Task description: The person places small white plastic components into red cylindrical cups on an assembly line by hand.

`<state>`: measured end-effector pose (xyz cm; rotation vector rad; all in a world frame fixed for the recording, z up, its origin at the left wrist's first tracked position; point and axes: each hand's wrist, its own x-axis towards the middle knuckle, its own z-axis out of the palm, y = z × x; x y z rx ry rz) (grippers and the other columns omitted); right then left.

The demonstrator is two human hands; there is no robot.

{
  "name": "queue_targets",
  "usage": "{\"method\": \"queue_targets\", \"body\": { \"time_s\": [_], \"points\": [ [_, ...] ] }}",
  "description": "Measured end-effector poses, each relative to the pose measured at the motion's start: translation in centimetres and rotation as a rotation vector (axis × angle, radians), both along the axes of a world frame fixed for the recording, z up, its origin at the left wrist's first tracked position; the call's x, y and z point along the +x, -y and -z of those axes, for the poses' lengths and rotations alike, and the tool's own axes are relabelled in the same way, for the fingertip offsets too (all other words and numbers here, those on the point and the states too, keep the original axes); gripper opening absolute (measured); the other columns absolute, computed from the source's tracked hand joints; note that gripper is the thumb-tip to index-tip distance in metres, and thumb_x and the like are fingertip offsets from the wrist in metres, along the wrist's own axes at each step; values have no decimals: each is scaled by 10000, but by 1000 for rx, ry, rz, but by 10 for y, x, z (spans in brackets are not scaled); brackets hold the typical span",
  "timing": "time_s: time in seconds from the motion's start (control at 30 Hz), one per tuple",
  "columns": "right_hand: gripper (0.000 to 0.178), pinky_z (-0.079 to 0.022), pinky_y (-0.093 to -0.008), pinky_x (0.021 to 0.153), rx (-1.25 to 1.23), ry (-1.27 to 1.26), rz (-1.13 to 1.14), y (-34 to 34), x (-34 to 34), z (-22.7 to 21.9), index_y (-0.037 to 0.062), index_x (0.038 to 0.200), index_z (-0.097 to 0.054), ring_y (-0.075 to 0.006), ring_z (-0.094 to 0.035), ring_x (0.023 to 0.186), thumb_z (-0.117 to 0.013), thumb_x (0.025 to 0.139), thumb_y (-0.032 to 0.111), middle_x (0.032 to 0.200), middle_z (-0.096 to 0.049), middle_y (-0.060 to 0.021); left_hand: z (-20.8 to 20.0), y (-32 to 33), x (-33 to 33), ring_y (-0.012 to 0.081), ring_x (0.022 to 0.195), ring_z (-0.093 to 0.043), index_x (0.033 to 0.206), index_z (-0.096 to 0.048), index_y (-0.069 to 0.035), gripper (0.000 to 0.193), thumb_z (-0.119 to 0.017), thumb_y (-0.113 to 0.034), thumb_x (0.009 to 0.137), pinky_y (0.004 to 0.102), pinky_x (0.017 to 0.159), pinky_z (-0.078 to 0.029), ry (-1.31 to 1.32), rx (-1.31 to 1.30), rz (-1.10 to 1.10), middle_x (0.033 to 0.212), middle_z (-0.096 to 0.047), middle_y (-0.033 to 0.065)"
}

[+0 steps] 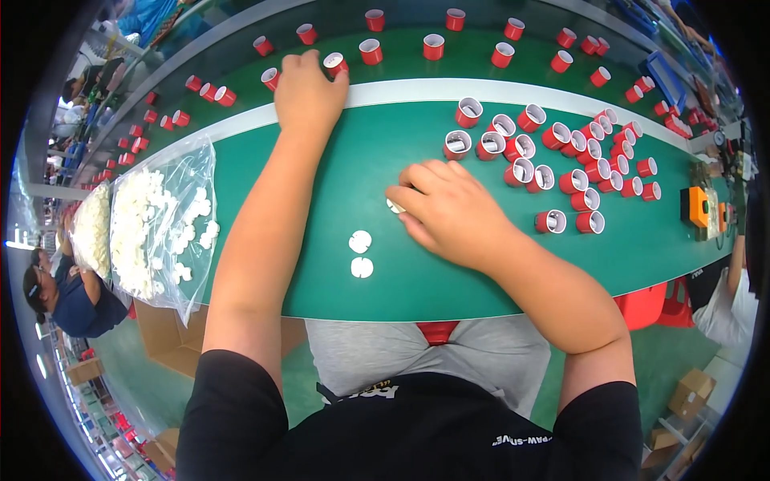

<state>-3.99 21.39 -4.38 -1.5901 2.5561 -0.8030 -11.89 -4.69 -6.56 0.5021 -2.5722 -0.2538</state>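
My left hand [309,94] reaches to the far side of the green table, its thumb and fingers closed around a small red cup [334,63] with a white inside. Over the middle of the table, my right hand [453,210] pinches a small white piece [395,206], mostly hidden under the fingers. Nearer to me lie two flat round white discs with notched edges, one disc [360,241] just beyond the other disc [362,268]. Several red cups [520,171] stand to the right of my right hand, some with dark or shiny parts inside.
A clear plastic bag [204,172] of white pieces lies at the left table edge. Beyond the white rail [401,90], more red cups [434,46] stand in rows on a green surface. An orange-and-black device [696,207] sits at the far right. Other people are at both sides.
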Motion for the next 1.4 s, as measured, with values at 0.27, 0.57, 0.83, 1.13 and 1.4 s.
{"method": "queue_targets", "body": {
  "time_s": [0.27,0.57,0.83,1.13,1.4],
  "points": [
    [327,-465,-396,898,18,-18,25,2,4,1,111,1162,-661,-257,-587,1030,-742,853,182,1056,-603,-70,-1,44,9,380,1297,-396,1249,-688,-133,504,-791,-375,819,511,1039,-296,100,-120,-138,1334,-522,142],
    [231,-522,-360,756,-354,231,142,-14,-19,-19,45,993,-602,-269,-632,918,-734,804,39,1028,-612,-86,-40,-21,61,211,990,-660,1165,-660,-33,349,-742,-116,836,322,883,-505,-360,583,393,1004,-690,87],
    [311,-534,-316,810,-689,65,83,-17,-22,-33,0,999,-615,-230,-667,941,-798,749,-14,1082,-698,-164,-44,-78,117,175,1038,-623,1323,-571,2,459,-606,80,872,298,909,-515,-147,1118,827,1244,-572,112],
    [339,-547,-335,745,-692,-73,42,-15,-19,-34,46,1001,-693,-246,-716,898,-825,690,21,1050,-736,-113,-30,-73,121,179,1009,-603,1406,-399,-7,541,-599,47,906,310,882,-503,-129,1005,1119,1127,-596,116],
    [341,-527,-328,703,-737,-72,64,-14,-15,-31,49,1000,-698,-248,-696,832,-838,689,43,1022,-729,-105,-16,-74,117,144,977,-624,1131,-437,-29,470,-772,63,815,248,777,-533,-274,971,1000,1127,-606,140]
  ]
}}
